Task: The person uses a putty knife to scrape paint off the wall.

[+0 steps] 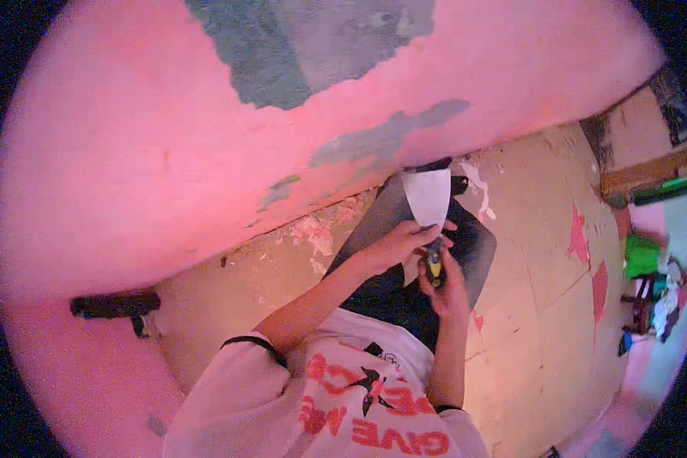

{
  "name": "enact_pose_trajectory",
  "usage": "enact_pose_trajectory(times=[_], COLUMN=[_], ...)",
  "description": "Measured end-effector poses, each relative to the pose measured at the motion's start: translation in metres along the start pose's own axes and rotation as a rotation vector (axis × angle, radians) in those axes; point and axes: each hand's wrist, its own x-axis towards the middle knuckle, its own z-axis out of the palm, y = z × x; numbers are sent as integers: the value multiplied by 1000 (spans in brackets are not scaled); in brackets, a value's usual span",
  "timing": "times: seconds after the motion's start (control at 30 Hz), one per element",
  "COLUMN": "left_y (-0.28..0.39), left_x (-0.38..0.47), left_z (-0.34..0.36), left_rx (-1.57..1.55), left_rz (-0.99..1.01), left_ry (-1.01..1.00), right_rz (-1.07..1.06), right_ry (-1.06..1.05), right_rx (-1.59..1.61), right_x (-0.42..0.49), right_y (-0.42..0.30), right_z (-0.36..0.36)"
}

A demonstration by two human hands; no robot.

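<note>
My left hand (403,243) pinches the narrow lower end of a flat white tapered piece (429,197), which looks like a broad scraper blade. Its wide end points away from me, towards the wall. Just below, my right hand (449,283) holds a black-and-yellow tool handle (434,268). My fingers cover the place between the white piece and the handle, so I cannot tell whether they are joined. Both hands are above my bent legs (475,237), clad in dark trousers.
Ahead rises a pink wall (120,160) with a large bare grey patch (320,51). Peeled paint flakes (315,232) lie on the tan floor (526,343) along its foot. A dark object (114,305) stands at left. Wooden furniture (647,166) and a green item (642,256) are at right.
</note>
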Motion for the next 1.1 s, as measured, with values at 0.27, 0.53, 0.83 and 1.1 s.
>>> enact_pose_trajectory(times=[0.27, 0.53, 0.83, 1.1], left_y=[58, 94, 96, 124], left_x=[30, -7, 22, -20], left_z=[-10, 4, -48, -38], left_rx=[-337, 388, 56, -523], left_rz=[413, 930, 762, 866], left_ry=[153, 1008, 712, 446], right_rz=[-432, -860, -1040, -879], right_ry=[29, -131, -205, 27], right_rx=[-1171, -1938, -2411, -2372], right_x=[29, 29, 105, 36], right_y=[-156, -233, -161, -172], right_z=[86, 227, 260, 286])
